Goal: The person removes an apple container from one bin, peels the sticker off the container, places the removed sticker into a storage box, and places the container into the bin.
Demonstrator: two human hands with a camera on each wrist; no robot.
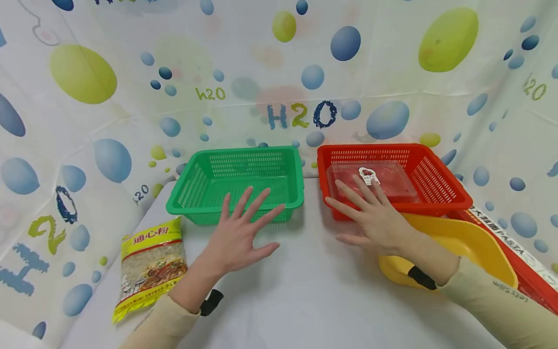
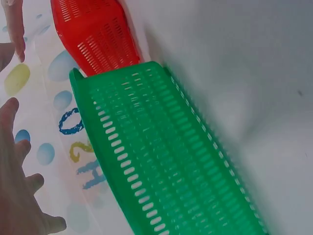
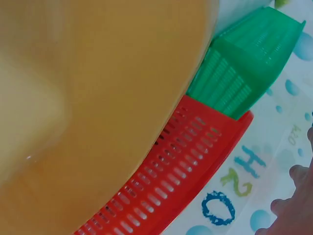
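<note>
My left hand (image 1: pixel 241 240) is spread in the air in front of the green basket (image 1: pixel 196 209), its fingers straight and holding nothing. Fingertips of that hand overlap the basket's front rim in the head view. My right hand (image 1: pixel 377 220) is likewise spread, nearest to the red basket (image 1: pixel 436 184) and the yellow basin (image 1: pixel 453 237). Inside the red basket lies a clear plastic box (image 1: pixel 392 177) with a white label. To the left of my left hand lies a yellow bag of pasta (image 1: pixel 152 266). Part of the yellow basin is hidden by my right forearm.
A long red box marked PASTA (image 1: pixel 516 247) lies along the right side, partly under the yellow basin. Behind the baskets hangs a white curtain (image 1: pixel 244 58) with coloured ovals. The white table (image 1: pixel 296 300) stretches in front.
</note>
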